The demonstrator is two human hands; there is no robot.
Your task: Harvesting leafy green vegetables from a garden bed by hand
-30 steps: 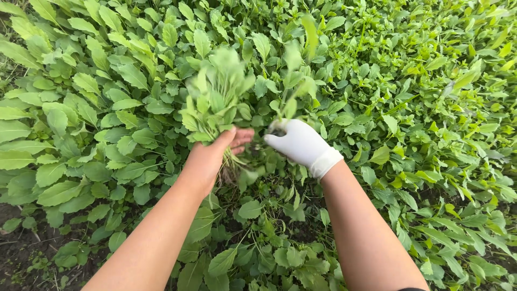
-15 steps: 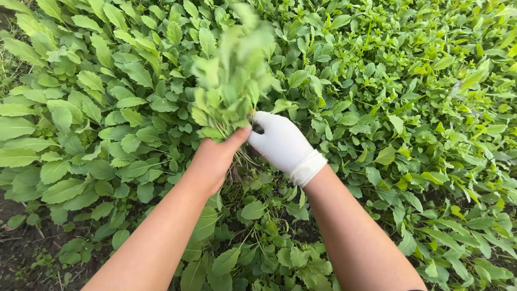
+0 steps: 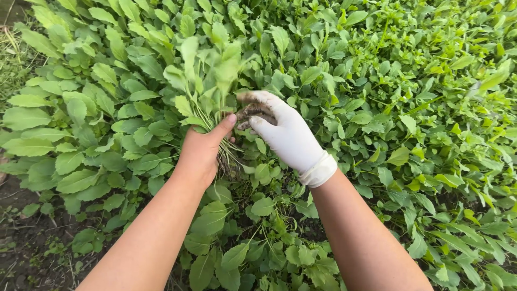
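The left hand (image 3: pixel 202 151) is bare. It is wrapped around the thin stems of a bunch (image 3: pixel 207 75) of green leaves. The thumb sticks up along the stems, and the other fingers curl around the far side, so the hand is closed tight on the stems. The leaves fan out above the hand. Pale roots (image 3: pixel 229 156) hang down just under it.

The right hand (image 3: pixel 283 132) wears a white glove. Its fingers (image 3: pixel 253 110) are bent, a little apart, and dark with dirt at the tips. They are just beside the stems, right next to the left thumb. The pictures do not show if they are pinching the stems or only touching them.

The bunch is held up in the middle of the view, above the bed (image 3: pixel 404 108) of green plants that grows thick all around. Both arms reach in from the bottom of the view. The plants on the left have big, wide leaves. The plants on the right are smaller and lighter green. Bare dark soil (image 3: pixel 21 248) shows at the lower left corner.
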